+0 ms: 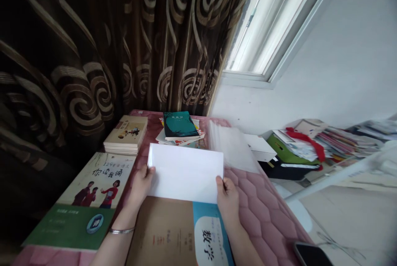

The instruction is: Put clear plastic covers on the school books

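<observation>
Between my two hands is a blank white sheet of paper point(186, 171), held up and tilted toward me; whether it is one sheet or several I cannot tell. My left hand point(142, 184), with a silver bangle at the wrist, pinches its left edge. The right edge is gripped by my right hand point(228, 195), thumb in front and fingers curled. Just below the paper lies a brown-covered book point(164, 229), with a blue and white math book point(211, 233) at its right side. The paper hides their far ends.
To the left lie a large green and white book point(89, 195) and a stack of tan books point(127, 134). A teal book point(180, 124) tops a pile behind the paper, beside clear plastic sheets point(232, 146). A dark phone point(312, 254) sits near the pink quilted cover's point(263, 208) right edge.
</observation>
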Demonstrator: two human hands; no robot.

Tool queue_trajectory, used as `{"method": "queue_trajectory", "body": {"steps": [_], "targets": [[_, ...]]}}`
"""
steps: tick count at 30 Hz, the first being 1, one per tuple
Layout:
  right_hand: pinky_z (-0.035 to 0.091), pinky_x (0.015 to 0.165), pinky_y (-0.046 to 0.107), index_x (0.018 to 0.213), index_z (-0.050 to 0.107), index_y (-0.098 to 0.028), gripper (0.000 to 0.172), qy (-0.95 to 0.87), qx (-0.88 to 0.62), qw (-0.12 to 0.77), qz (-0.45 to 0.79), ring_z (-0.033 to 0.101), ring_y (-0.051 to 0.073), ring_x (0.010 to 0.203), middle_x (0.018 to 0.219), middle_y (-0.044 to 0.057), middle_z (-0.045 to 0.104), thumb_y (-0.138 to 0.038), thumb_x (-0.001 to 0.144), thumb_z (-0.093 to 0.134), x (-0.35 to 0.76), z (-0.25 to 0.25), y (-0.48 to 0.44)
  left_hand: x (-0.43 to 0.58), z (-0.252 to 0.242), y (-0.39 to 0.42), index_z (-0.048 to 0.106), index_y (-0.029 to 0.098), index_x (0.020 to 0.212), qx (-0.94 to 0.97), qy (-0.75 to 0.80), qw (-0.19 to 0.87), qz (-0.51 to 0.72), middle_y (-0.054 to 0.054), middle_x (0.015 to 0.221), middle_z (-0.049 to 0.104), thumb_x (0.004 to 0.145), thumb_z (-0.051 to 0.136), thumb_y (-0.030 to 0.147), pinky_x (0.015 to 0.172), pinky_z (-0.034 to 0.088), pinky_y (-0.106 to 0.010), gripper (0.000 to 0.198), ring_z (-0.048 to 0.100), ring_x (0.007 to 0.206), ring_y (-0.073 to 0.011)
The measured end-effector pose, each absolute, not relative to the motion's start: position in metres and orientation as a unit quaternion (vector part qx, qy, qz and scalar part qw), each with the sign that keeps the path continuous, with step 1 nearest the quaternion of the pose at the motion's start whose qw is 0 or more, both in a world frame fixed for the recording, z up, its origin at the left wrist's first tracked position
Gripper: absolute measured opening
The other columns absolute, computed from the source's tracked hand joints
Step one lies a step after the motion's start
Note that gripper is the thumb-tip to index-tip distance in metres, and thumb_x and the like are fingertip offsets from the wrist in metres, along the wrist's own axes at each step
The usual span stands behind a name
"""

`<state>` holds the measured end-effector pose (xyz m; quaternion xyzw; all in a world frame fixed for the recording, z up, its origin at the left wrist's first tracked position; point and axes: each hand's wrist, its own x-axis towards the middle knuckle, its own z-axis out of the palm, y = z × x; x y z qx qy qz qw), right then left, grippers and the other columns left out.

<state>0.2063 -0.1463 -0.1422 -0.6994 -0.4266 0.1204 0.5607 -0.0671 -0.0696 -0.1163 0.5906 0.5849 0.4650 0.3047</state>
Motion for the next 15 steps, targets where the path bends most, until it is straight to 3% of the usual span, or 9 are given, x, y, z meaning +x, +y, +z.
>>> {"method": "queue_trajectory", "body": {"steps": [4, 9, 15], "targets": [[0.037, 0.053, 0.027, 0.067, 0.049, -0.022, 0.046, -0.42, -0.689, 0.574, 0.14, 0.046, 0.015, 0.055, 0.058, -0.003, 0.049, -0.065, 0.081, 0.049, 0.206, -0.138, -0.145, -0.067, -0.114, -0.071, 0.058, 0.021, 0.074, 0.591, 0.551, 0.352, 0.473, -0.001, 0.066, 0.063, 0.071, 0.056, 0.05, 0.067, 0.046, -0.029, 0.03, 0.061, 0.07, -0.0211], [0.044, 0.06, 0.026, 0.073, 0.05, -0.021, 0.034, -0.396, -0.642, 0.643, 0.131, 0.051, 0.015, 0.064, 0.069, -0.002, 0.054, -0.052, 0.074, 0.065, 0.214, -0.133, -0.147, -0.062, -0.121, -0.071, 0.056, 0.021, 0.077, 0.555, 0.579, 0.328, 0.499, -0.001, 0.067, 0.063, 0.071, 0.056, 0.051, 0.063, 0.044, -0.029, 0.031, 0.059, 0.067, -0.0203], [0.046, 0.059, 0.028, 0.071, 0.062, -0.018, 0.032, -0.401, -0.643, 0.628, 0.178, 0.056, 0.017, 0.063, 0.069, 0.002, 0.064, -0.049, 0.073, 0.065, 0.223, -0.132, -0.15, -0.06, -0.125, -0.07, 0.057, 0.019, 0.077, 0.542, 0.577, 0.333, 0.512, -0.002, 0.069, 0.064, 0.071, 0.059, 0.056, 0.066, 0.045, -0.029, 0.037, 0.06, 0.074, -0.0219]]}}
